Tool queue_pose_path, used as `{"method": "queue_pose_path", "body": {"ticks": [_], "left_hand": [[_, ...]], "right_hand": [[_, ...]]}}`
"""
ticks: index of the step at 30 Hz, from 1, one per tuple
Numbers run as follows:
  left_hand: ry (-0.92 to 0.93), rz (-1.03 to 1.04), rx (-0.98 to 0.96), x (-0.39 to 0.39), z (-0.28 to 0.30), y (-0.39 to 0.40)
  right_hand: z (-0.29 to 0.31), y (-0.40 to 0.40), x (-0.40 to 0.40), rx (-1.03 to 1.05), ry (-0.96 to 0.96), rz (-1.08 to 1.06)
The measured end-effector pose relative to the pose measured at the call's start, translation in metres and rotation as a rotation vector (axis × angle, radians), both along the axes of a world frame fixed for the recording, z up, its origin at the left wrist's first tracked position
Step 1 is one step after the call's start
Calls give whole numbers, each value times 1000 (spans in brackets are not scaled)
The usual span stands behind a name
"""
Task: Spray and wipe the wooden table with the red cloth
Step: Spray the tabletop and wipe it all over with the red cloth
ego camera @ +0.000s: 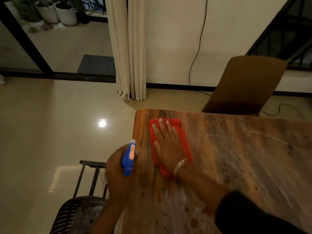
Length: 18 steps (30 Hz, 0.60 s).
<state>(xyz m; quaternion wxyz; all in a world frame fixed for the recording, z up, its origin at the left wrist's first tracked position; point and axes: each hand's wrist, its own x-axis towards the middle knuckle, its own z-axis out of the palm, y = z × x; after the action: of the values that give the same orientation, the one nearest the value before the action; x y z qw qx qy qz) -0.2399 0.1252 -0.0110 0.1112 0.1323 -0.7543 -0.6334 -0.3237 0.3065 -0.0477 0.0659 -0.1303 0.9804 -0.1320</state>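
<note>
Left hand (118, 168) grips spray bottle (129, 157); right hand (166, 144) spread flat on red cloth (183, 139), brown chair (244, 85) beyond.

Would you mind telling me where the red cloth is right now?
The red cloth lies flat near the wooden table's far-left corner, pressed under the right hand, with the blue spray bottle to its left.

No words could be read anywhere; the spray bottle (129, 158) carried an orange label with a red arrow mark, its print blurred.
</note>
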Motion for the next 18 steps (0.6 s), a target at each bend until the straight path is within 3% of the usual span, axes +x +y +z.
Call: {"method": "queue_pose_path", "body": {"ticks": [3,5,8,13,15,18], "left_hand": [[76,-93,-51,-17,14,-5],[94,-181,-109,-29,17,-5],[58,-258,-303,-44,18,1],[94,-330,-438,-60,31,11],[85,-332,-463,-65,37,14],[114,-318,-433,-79,58,19]], "right_hand": [[-6,17,99,18,-21,49],[-5,30,125,27,-29,44],[3,40,64,24,-31,-5],[15,51,-88,75,-59,-203],[11,52,-85,83,-47,-212],[3,49,-17,58,-7,-132]]}}
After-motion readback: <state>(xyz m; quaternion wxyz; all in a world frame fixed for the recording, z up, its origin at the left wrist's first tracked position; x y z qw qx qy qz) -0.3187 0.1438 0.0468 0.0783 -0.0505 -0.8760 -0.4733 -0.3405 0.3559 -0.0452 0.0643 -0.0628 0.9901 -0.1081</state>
